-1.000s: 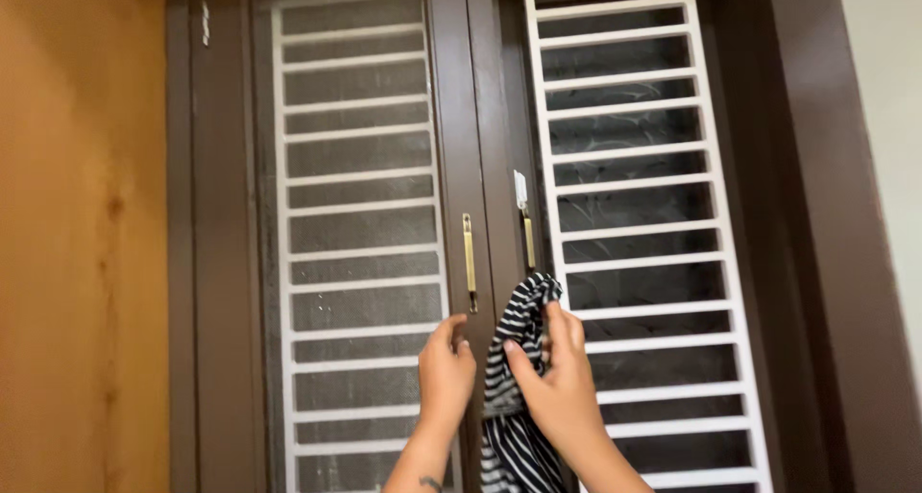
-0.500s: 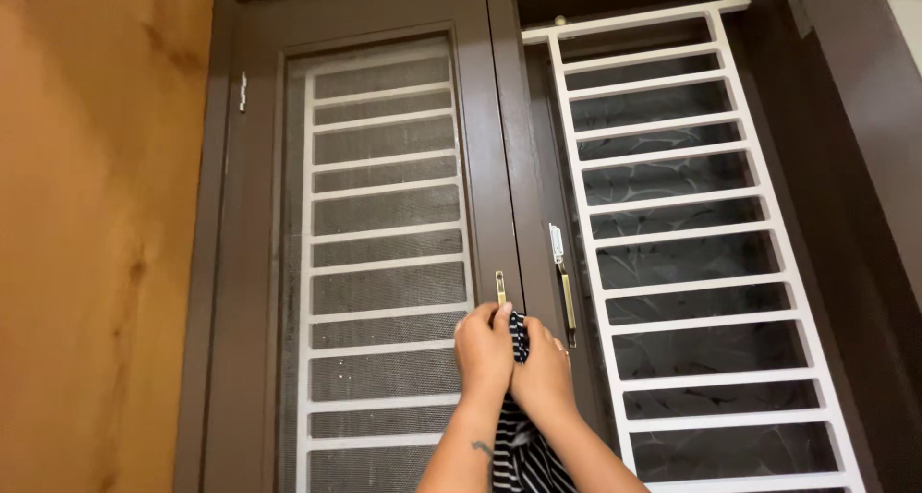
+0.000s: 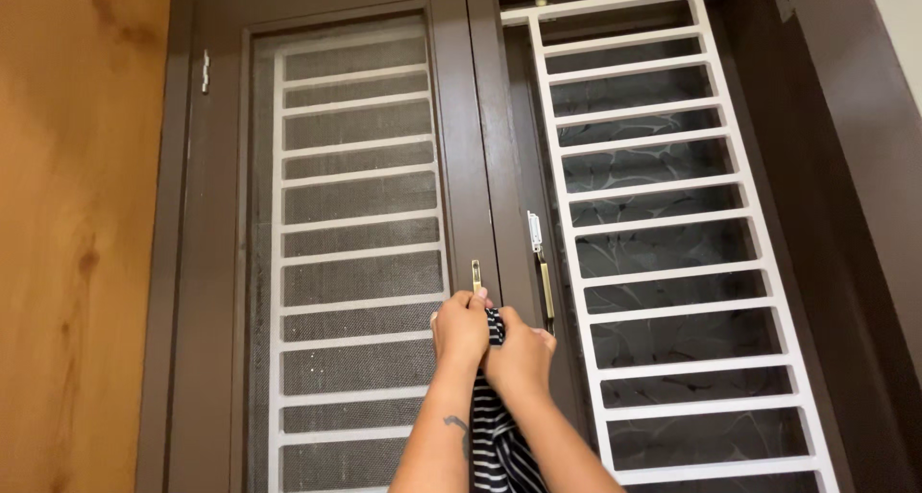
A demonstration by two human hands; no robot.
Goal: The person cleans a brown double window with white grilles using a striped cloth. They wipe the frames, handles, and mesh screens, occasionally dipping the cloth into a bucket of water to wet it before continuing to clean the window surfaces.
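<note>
A striped cloth [image 3: 497,435] is gripped between both hands, which are pressed together at the middle stile of a brown window frame [image 3: 485,167]. The left hand [image 3: 461,328] is closed in a fist around the cloth's upper end, its fingers curled tight. The right hand [image 3: 520,351] is closed over the same bunch, touching the left hand along its inner side. Only a thin strip of the cloth is seen between the two hands; the rest hangs straight down below the grip, between the forearms, and runs out of view at the bottom edge.

Just above the left hand, a brass handle [image 3: 475,275] is seen on the stile, its lower part covered by the fingers; whether the cloth is looped around it cannot be told. Above and slightly right of the grip, a second handle [image 3: 545,287] with a white latch [image 3: 534,232] is mounted on the neighbouring sash. To the left of the grip a mesh screen [image 3: 360,195] is set behind white bars. To the right, a white grille [image 3: 663,243] stands before patterned dark glass. Far left of the grip a wooden panel [image 3: 77,243] is seen.
</note>
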